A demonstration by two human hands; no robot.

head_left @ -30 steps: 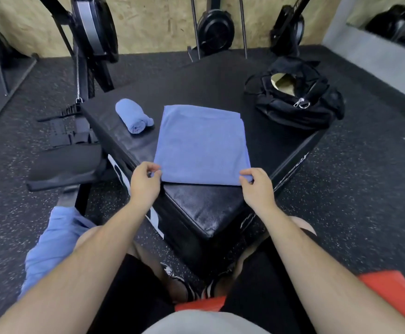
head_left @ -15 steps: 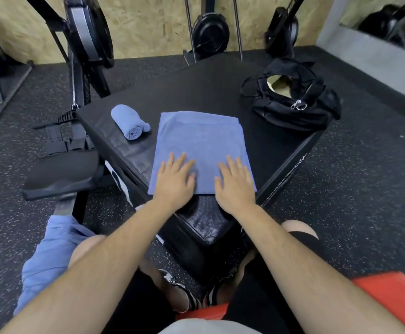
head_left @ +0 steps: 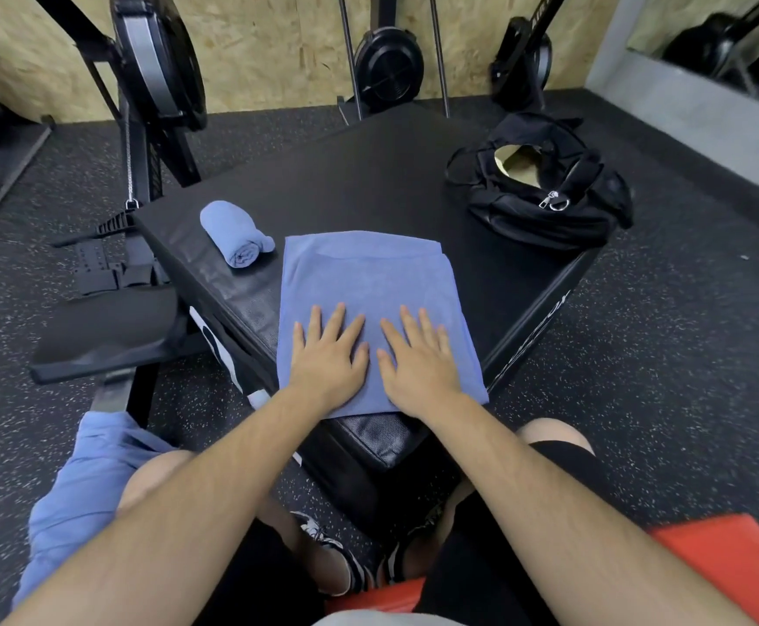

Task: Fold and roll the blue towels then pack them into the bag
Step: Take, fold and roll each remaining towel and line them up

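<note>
Just then L hand (head_left: 328, 354) & R hand (head_left: 418, 359) had quit the near corners & lay flat, fingers spread, on the folded towel (head_left: 368, 273) atop the box (head_left: 368, 183); smoothing, so rolling prob. next.

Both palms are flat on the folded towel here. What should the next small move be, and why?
Probably pinch the near edge of the folded towel and start rolling it away. The left hand and right hand lie flat on it, it looks smooth and already folded, and a rolled towel lies beside it, so rolling seems next.
</note>
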